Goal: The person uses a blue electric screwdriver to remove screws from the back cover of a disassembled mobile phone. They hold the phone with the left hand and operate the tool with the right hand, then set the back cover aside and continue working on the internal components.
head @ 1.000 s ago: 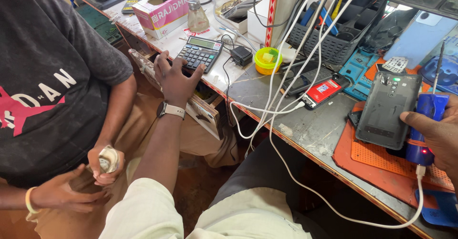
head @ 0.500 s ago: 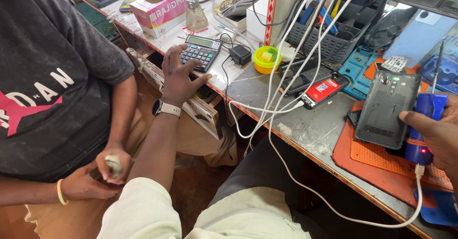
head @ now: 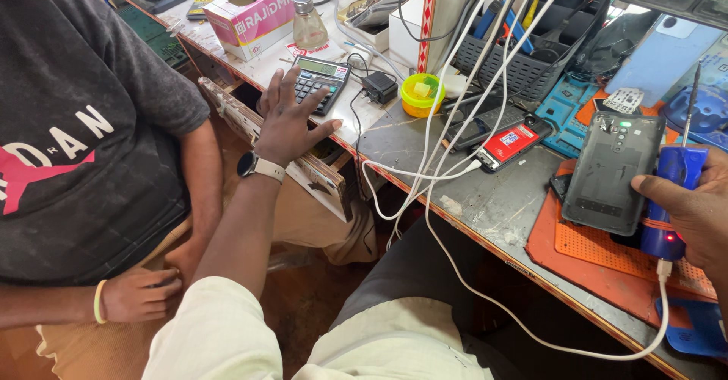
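We see the dark grey phone [head: 610,169] lying back-up on the orange work mat [head: 584,255] at the right of the bench, its top end toward the blue trays behind. Our right hand [head: 694,209] is closed around a blue powered screwdriver [head: 667,198], thumb resting against the phone's right edge, with a white cable [head: 531,327] running from the tool's lower end and looping below the bench edge. Our left hand [head: 288,118], a watch [head: 254,166] on its wrist, is stretched out with fingers spread wide and holds nothing; its fingertips reach the calculator [head: 320,80] near the bench's front edge. Just beyond the calculator stand a small yellow cup [head: 422,95] and a black adapter [head: 379,88]. A red phone [head: 512,143] lies between cup and mat among white cables. To our left sits another person in a dark T-shirt [head: 76,137], one hand [head: 140,293] resting low by the lap.
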